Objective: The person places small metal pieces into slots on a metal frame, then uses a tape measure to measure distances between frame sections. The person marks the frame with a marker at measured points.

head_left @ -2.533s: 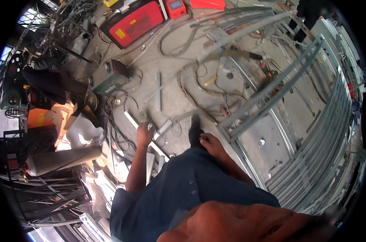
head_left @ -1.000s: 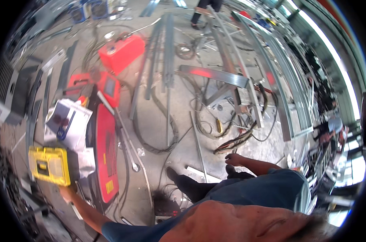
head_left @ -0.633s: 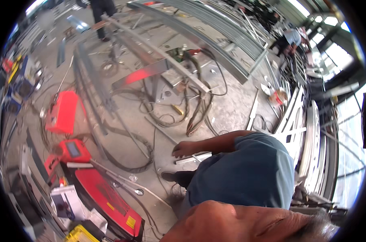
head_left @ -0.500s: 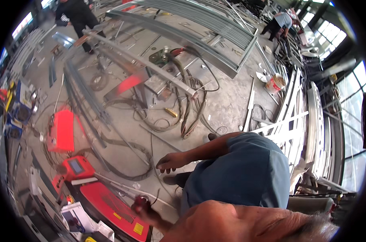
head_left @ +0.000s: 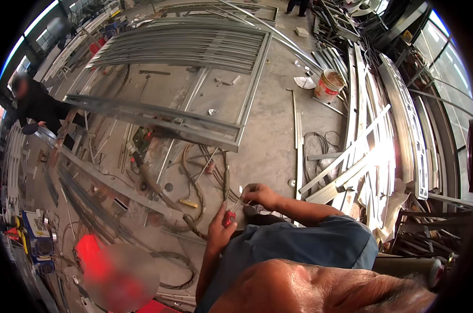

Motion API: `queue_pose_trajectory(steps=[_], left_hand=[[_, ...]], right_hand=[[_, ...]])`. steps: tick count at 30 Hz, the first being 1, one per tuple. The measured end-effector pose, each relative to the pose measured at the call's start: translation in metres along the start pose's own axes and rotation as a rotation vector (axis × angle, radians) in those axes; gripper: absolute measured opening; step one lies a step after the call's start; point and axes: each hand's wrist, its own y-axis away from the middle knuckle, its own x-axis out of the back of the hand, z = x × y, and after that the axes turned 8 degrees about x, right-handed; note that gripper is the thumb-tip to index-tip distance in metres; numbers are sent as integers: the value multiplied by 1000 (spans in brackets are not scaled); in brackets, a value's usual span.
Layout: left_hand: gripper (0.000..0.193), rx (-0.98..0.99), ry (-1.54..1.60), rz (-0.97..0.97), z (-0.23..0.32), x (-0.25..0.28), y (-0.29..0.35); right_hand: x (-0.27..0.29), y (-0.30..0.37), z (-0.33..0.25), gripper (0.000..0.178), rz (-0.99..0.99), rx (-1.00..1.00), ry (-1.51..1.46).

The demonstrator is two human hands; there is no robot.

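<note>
My left hand point(head_left: 218, 235) is closed around a small red tape measure point(head_left: 229, 218) in front of my body. Just right of it, my right hand point(head_left: 262, 196) has its fingers pinched at the end of a thin pale strip point(head_left: 237, 203), which seems to be the tape's blade. The two hands are close together but apart. Beyond them, hoses and cables point(head_left: 226, 177) lie on the concrete floor. A yellow-handled object point(head_left: 188, 203) rests among these, left of my hands.
A large metal frame with slats point(head_left: 189, 47) stretches across the far side. To the right lie long bright metal profiles point(head_left: 359, 94) beside a paint bucket point(head_left: 328, 86). A person in dark clothes point(head_left: 43, 107) is at the left. Red equipment point(head_left: 90, 250) sits lower left, partly blurred.
The view has swung to the right. My left hand has come up from beside the red machine with the tape measure, and my right hand has closed on the pale strip near it.
</note>
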Motion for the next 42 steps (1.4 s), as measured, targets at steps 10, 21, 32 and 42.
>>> queue_pose_trajectory(steps=[10,21,32,42], left_hand=[[39,69,-194,-395,34,7,-200],[39,114,-27,-10,48,-1,-401],[39,225,-149,309,105,7,-586],[42,377,-248,435,75,55,-751]], right_hand=[[384,-90,-219,11,801,484,-503],[478,-416,-334,23,698,314,-73],[430,-656,-326,25,353,62,82],[552,-936,-353,31,407,-17,319]])
